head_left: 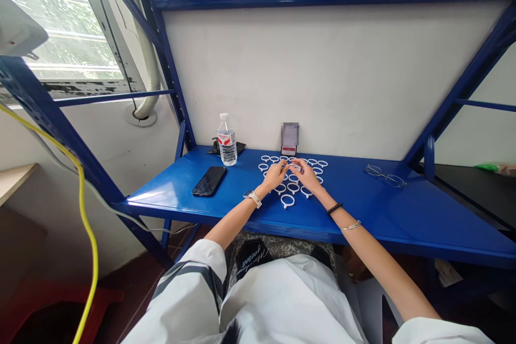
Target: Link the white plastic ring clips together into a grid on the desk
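White rings (287,201), each with a small tab, lie in a triangle of rows on the blue tabletop, the single ring nearest me. Over the middle of this layout my left hand (276,173) and my right hand (305,174) meet, fingertips close together. A white ring (295,167) shows between them; the fingers of both hands are closed at it. My hands and wrists cover several rings behind and below them. Other rings (322,164) are visible along the back row and down the right side.
A black phone (209,181) and a water bottle (228,145) are on the left of the table (161,188). A small card stand (289,140) leans at the wall behind the rings. Eyeglasses (385,176) lie to the right. Blue frame posts (169,59) flank the table.
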### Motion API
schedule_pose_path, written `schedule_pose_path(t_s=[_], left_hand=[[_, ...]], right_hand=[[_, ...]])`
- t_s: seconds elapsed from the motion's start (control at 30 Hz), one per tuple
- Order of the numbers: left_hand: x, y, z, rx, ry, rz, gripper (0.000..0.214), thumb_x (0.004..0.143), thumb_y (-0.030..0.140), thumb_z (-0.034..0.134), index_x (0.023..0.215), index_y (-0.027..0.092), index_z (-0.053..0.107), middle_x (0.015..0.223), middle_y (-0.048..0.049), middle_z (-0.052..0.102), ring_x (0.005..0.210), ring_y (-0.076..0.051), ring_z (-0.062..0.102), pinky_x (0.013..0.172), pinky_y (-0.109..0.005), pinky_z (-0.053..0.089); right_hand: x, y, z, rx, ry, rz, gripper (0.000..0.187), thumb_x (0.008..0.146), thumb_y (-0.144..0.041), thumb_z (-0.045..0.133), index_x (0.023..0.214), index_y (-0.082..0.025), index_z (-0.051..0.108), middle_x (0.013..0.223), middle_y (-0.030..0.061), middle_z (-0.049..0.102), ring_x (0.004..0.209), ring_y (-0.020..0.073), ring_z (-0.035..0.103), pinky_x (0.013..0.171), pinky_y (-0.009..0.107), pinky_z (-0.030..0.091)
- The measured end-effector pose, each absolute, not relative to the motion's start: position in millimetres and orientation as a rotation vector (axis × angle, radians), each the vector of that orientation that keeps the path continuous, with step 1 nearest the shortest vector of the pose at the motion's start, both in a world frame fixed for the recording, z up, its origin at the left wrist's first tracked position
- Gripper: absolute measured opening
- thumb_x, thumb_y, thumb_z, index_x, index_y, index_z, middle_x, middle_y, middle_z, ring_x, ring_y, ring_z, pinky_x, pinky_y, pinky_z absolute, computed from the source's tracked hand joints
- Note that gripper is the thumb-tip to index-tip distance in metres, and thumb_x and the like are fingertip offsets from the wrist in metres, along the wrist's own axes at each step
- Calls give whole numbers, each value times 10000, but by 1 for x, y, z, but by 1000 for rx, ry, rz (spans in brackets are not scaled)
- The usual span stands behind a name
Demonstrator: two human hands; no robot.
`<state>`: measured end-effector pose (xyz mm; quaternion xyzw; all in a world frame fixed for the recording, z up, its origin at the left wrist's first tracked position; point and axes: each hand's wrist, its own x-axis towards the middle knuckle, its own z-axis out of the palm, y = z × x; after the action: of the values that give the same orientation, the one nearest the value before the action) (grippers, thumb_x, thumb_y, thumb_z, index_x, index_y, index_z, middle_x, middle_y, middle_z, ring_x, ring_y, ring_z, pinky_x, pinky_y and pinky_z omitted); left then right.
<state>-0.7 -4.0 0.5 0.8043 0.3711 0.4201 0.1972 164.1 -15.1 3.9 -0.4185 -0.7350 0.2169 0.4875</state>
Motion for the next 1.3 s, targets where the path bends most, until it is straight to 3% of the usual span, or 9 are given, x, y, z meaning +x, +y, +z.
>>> schedule_pose_path(t_s=[1.3], left_hand=[[-1, -4, 0, 2256, 1025, 1176, 299, 975, 415, 329, 946, 167, 494, 502, 49, 487, 428, -106, 444, 476, -204, 274]], right_hand=[[166, -10, -2, -990, -1788, 567, 322, 876, -484, 542, 1090, -244, 553, 1177, 96, 608, 1130, 277, 576, 784, 401, 580]])
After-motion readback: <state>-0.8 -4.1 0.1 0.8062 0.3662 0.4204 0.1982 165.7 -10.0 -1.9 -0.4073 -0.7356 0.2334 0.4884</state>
